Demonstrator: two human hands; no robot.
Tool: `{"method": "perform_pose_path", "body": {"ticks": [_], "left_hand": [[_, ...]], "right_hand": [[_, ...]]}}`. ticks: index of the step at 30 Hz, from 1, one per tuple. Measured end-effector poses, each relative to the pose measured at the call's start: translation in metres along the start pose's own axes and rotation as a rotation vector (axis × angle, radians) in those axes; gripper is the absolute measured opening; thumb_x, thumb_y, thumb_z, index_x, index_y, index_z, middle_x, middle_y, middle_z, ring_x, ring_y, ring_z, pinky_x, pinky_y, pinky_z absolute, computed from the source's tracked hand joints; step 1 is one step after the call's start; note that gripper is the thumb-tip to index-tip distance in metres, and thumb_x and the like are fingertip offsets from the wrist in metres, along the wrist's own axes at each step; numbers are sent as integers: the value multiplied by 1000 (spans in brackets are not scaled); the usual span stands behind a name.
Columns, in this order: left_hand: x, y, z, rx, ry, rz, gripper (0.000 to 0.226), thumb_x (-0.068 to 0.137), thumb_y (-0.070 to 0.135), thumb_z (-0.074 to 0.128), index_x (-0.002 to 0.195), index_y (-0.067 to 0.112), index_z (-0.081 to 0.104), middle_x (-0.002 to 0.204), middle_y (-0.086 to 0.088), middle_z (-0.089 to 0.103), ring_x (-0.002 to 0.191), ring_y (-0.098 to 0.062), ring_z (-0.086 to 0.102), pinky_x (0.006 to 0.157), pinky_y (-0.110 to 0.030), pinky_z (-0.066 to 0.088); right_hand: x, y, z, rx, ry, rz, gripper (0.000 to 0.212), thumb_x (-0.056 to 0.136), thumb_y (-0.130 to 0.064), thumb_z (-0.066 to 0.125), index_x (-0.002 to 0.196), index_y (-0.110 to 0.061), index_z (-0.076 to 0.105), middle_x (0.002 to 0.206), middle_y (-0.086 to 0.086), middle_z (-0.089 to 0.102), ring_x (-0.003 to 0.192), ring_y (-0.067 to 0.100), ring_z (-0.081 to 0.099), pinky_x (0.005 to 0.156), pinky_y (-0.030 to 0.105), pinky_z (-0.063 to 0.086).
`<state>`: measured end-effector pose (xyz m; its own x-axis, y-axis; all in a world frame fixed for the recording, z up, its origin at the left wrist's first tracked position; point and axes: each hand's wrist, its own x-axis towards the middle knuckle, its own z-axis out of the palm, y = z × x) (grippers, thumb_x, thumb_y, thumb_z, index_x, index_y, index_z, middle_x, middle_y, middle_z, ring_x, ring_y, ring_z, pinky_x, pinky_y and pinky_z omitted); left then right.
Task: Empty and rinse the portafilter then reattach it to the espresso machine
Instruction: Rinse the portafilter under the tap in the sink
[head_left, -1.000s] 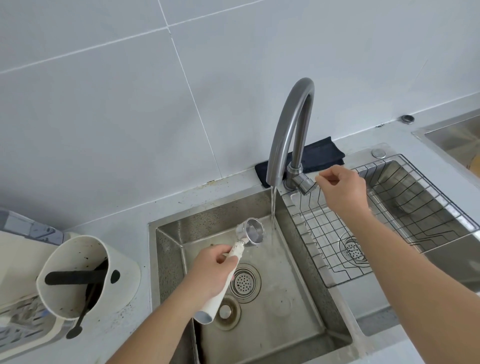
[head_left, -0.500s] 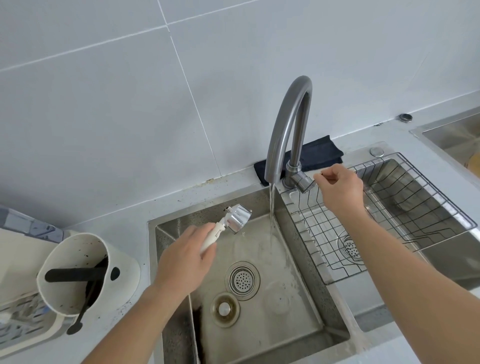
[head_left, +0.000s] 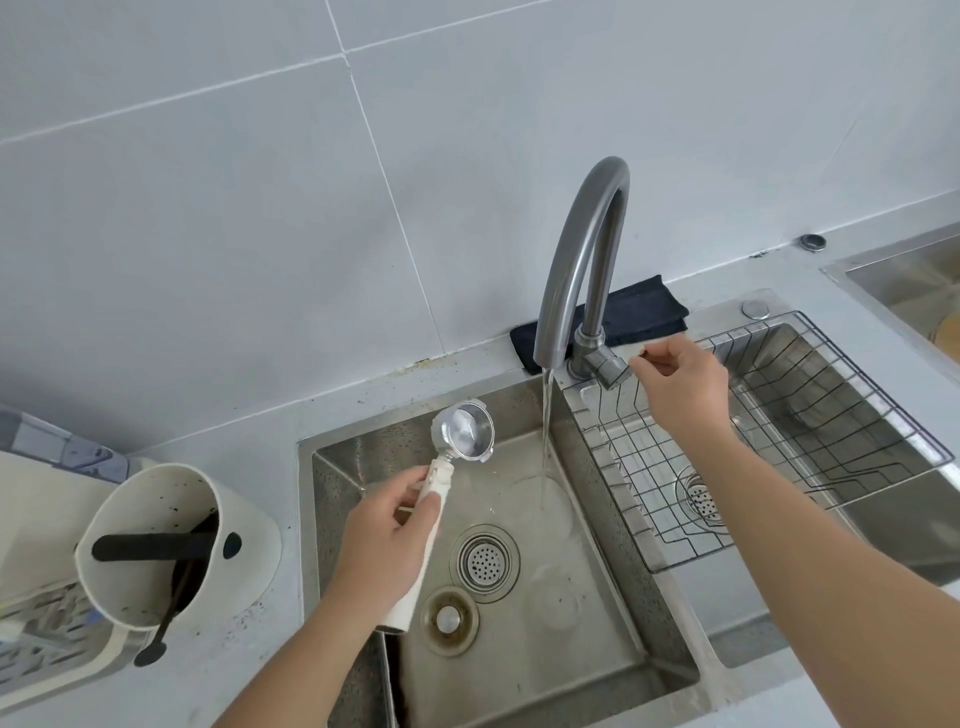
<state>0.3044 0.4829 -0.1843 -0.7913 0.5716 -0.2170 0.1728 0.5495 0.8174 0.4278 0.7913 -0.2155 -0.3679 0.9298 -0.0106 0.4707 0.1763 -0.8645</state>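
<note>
My left hand (head_left: 387, 540) grips the white handle of the portafilter (head_left: 464, 433) over the left sink basin (head_left: 613, 613). Its round metal basket faces up toward me, left of the water stream and apart from it. The grey curved faucet (head_left: 582, 249) runs a thin stream of water down into the basin. My right hand (head_left: 675, 384) is at the faucet's lever (head_left: 605, 366), fingers curled close to it; whether they touch it I cannot tell. No espresso machine shows in this view.
A white knock box (head_left: 156, 545) with a black bar and coffee grounds stands on the counter at left. A wire rack (head_left: 769, 441) sits in the right basin. A dark cloth (head_left: 639, 312) lies behind the faucet. Two drain fittings (head_left: 483, 561) lie on the left basin's floor.
The portafilter left the water stream, swung left with its basket turned away, and now faces up again left of the stream. The right hand stayed at the lever. Water keeps running.
</note>
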Motion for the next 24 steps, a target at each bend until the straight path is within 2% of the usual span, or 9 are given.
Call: {"method": "perform_pose_path", "body": {"ticks": [2, 6, 11, 15, 17, 21, 24], "left_hand": [[-7, 3, 6, -226, -27, -120, 36, 93, 17, 61, 95, 52, 70, 85, 3, 73, 66, -16, 72, 51, -27, 50], [-14, 10, 13, -478, -34, -250, 26, 92, 12, 61, 104, 30, 74, 83, -5, 75, 61, -21, 70, 47, -28, 52], [-19, 15, 12, -510, -52, -257, 26, 92, 14, 61, 103, 34, 75, 86, -6, 76, 64, -21, 71, 49, -29, 55], [-24, 17, 10, -506, -64, -251, 26, 89, 21, 64, 95, 43, 75, 87, -3, 76, 67, -22, 73, 50, -30, 55], [-26, 17, 8, -520, -73, -249, 24, 84, 25, 64, 94, 44, 75, 88, -3, 76, 67, -22, 73, 51, -30, 55], [-28, 13, 6, -529, -72, -265, 23, 78, 31, 64, 94, 44, 74, 88, -2, 76, 67, -22, 73, 49, -30, 55], [-31, 9, 5, -555, -67, -267, 23, 85, 24, 63, 94, 41, 75, 88, -5, 76, 64, -22, 71, 49, -30, 53]], "right_hand": [[1, -2, 1, -9, 5, 2, 5, 87, -25, 71, 87, -24, 67, 78, -16, 67, 70, -5, 60, 55, 11, 38], [2, -3, 1, -17, 9, -8, 5, 87, -26, 71, 87, -25, 66, 78, -15, 68, 70, -3, 61, 54, 12, 39], [5, -3, 2, -38, 14, -26, 6, 87, -26, 71, 90, -23, 67, 79, -15, 67, 73, 0, 62, 57, 14, 41], [14, -8, 7, -78, 8, -68, 16, 89, -25, 69, 102, -15, 70, 84, -7, 69, 76, 10, 63, 62, 17, 44], [18, -12, 9, -112, 8, -93, 18, 90, -23, 69, 105, -12, 71, 86, -4, 68, 76, 13, 62, 59, 15, 40], [21, -11, 10, -158, 0, -101, 20, 90, -23, 68, 107, -13, 70, 86, -3, 67, 70, 10, 60, 55, 17, 40], [22, -11, 10, -169, 6, -103, 19, 90, -23, 69, 106, -13, 70, 86, -3, 68, 68, 0, 57, 54, 15, 39]]}}
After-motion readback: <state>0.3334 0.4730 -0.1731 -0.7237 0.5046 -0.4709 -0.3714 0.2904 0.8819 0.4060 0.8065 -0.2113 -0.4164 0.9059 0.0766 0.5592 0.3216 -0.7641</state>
